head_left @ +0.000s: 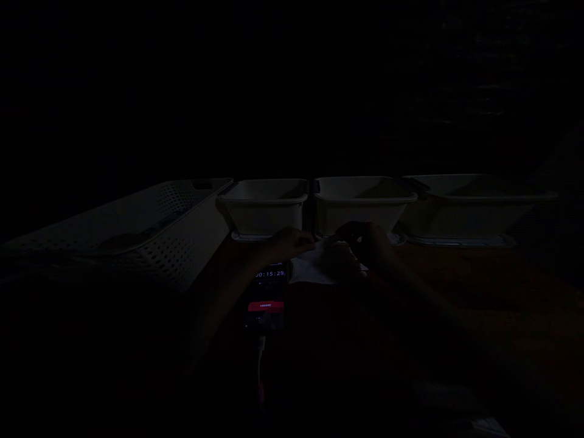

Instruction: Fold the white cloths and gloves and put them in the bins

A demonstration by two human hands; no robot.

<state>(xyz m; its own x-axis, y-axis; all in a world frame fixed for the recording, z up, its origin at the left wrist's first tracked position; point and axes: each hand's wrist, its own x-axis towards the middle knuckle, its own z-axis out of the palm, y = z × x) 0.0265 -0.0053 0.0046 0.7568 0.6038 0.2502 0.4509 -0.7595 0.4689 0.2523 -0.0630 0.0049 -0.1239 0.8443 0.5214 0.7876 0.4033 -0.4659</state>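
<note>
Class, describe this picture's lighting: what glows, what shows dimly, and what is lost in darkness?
Head view: heavily underexposed, the background lost in black; head view: the phone screen glows, its timer digits legible; head view: the left hand and right hand are dim silhouettes, the pale material by them too dark to identify; head view: the perforated basket and three tubs show faintly.

Darkness obscures the right hand's (368,242) grip; the left forearm (230,285) partly covers the phone (266,316).

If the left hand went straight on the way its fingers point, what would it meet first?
Probably the bare right hand, opposite across the pale, thin, crumpled sheet, though darkness leaves depth unclear.
</note>
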